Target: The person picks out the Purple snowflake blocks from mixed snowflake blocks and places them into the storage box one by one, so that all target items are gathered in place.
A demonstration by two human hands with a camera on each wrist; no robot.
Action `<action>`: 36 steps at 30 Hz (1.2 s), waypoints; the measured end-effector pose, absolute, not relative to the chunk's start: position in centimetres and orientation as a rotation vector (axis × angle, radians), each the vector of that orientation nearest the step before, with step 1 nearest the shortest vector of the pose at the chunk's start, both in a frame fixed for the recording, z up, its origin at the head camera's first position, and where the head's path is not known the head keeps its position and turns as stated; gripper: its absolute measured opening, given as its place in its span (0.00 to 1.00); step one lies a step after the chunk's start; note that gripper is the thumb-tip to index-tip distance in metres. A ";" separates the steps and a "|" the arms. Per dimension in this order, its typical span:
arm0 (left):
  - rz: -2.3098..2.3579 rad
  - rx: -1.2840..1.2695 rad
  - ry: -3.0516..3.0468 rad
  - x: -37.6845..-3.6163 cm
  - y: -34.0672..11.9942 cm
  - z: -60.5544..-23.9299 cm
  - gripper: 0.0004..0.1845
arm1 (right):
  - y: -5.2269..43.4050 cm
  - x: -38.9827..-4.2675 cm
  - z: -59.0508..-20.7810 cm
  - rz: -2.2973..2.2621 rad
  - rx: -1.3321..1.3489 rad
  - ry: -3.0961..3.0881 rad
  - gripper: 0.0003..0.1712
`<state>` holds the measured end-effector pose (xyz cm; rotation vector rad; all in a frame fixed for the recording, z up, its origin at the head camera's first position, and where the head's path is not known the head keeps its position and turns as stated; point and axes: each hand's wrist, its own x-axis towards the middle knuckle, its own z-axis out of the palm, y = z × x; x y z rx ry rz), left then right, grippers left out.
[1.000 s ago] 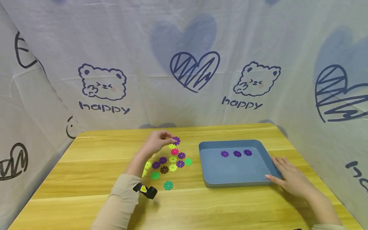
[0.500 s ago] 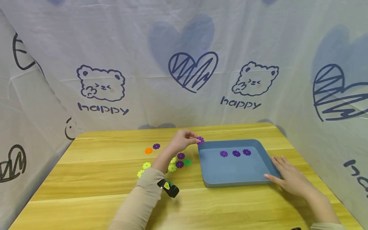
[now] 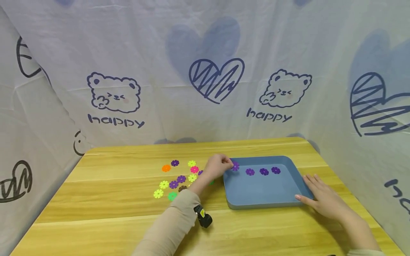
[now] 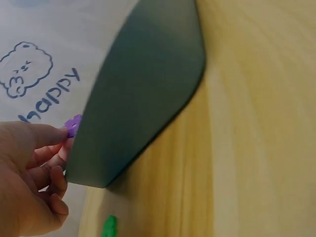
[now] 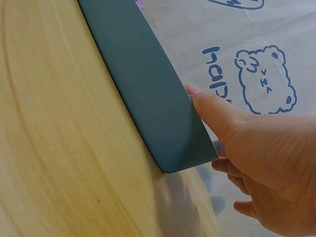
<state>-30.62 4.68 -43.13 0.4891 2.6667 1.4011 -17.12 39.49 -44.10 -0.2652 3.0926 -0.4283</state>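
here the left hand (image 3: 218, 165) fingers pinch a small purple flower-shaped disc (image 3: 235, 166).

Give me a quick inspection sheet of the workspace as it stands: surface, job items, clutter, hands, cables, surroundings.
Surface: wooden table, light grain.
Job's things: blue tray at right holds three purple flower discs in a row; a fourth purple disc is pinched at the tray's left rim.
Clutter: loose flower discs left of the tray, in yellow-green, purple, green, pink, orange and one dark.
Hands: left hand pinches the fourth disc over the tray's left edge; right hand rests with straight fingers against the tray's near right corner.
Cables: nothing seen; a small black device sits at the left wrist.
Surroundings: white cloth backdrop printed with bears, hearts and "happy".
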 end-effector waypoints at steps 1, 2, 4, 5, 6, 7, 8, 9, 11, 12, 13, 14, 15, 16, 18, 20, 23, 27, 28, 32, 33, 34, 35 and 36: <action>1.384 0.498 2.685 -30.6 4.8 -43.2 0.06 | 39.5 -17.1 -44.1 -0.431 -0.268 3.095 0.51; 1.374 0.503 2.700 -30.5 4.9 -43.2 0.06 | 39.5 -17.1 -44.1 -0.433 -0.268 3.096 0.51; 1.352 0.505 2.727 -30.4 5.0 -43.4 0.06 | 39.4 -17.0 -44.1 -0.442 -0.269 3.098 0.51; 1.337 0.502 2.742 -30.3 5.0 -43.5 0.06 | 39.4 -17.0 -44.1 -0.445 -0.269 3.098 0.51; 1.321 0.497 2.758 -30.2 5.1 -43.6 0.06 | 39.4 -17.0 -44.1 -0.446 -0.274 3.100 0.51; 1.301 0.493 2.776 -30.2 5.1 -43.6 0.06 | 39.4 -17.0 -44.1 -0.446 -0.271 3.098 0.51; 1.278 0.490 2.799 -30.1 5.2 -43.7 0.06 | 39.4 -17.0 -44.1 -0.447 -0.270 3.098 0.51; 1.249 0.487 2.826 -30.0 5.3 -43.8 0.06 | 39.5 -17.0 -44.1 -0.446 -0.272 3.099 0.51; 1.180 0.487 2.893 -29.9 5.5 -43.9 0.06 | 39.5 -17.1 -44.1 -0.443 -0.269 3.096 0.51; 1.139 0.494 2.932 -29.9 5.6 -44.0 0.06 | 39.6 -17.1 -44.1 -0.442 -0.265 3.094 0.52; 1.091 0.500 2.971 -29.8 5.7 -44.0 0.06 | 39.6 -17.2 -44.1 -0.442 -0.261 3.092 0.52; 1.036 0.506 3.012 -29.8 5.9 -44.1 0.07 | 39.6 -17.2 -44.1 -0.442 -0.262 3.092 0.52; 0.977 0.513 3.052 -29.8 6.0 -44.2 0.07 | 39.6 -17.2 -44.1 -0.444 -0.259 3.089 0.52; 0.917 0.518 3.089 -29.8 6.1 -44.2 0.07 | 39.6 -17.1 -44.1 -0.446 -0.255 3.087 0.53; 0.806 0.524 3.147 -29.9 6.4 -44.4 0.07 | 39.5 -17.1 -44.2 -0.448 -0.253 3.087 0.53; 0.724 0.521 3.183 -29.9 6.5 -44.4 0.07 | 39.5 -17.1 -44.2 -0.452 -0.259 3.090 0.53; 0.668 0.524 3.200 -29.9 6.7 -44.5 0.06 | 39.5 -17.1 -44.2 -0.459 -0.264 3.092 0.53; 0.721 0.553 3.154 -29.9 6.4 -44.5 0.07 | 39.5 -17.1 -44.2 -0.460 -0.262 3.088 0.52; 0.755 0.565 3.128 -29.9 6.3 -44.4 0.07 | 39.5 -17.1 -44.2 -0.456 -0.263 3.088 0.52; 0.937 0.617 3.005 -29.8 5.5 -44.4 0.09 | 39.5 -17.1 -44.2 -0.437 -0.272 3.098 0.51; 0.982 0.632 2.973 -29.7 5.2 -44.3 0.10 | 39.5 -17.0 -44.2 -0.433 -0.270 3.098 0.51; 1.028 0.649 2.944 -29.6 5.0 -44.3 0.10 | 39.5 -17.1 -44.2 -0.429 -0.274 3.103 0.51; 1.066 0.664 2.919 -29.6 4.7 -44.2 0.10 | 39.5 -17.1 -44.2 -0.430 -0.273 3.104 0.51; 1.096 0.676 2.900 -29.5 4.5 -44.1 0.10 | 39.5 -17.1 -44.2 -0.431 -0.272 3.104 0.51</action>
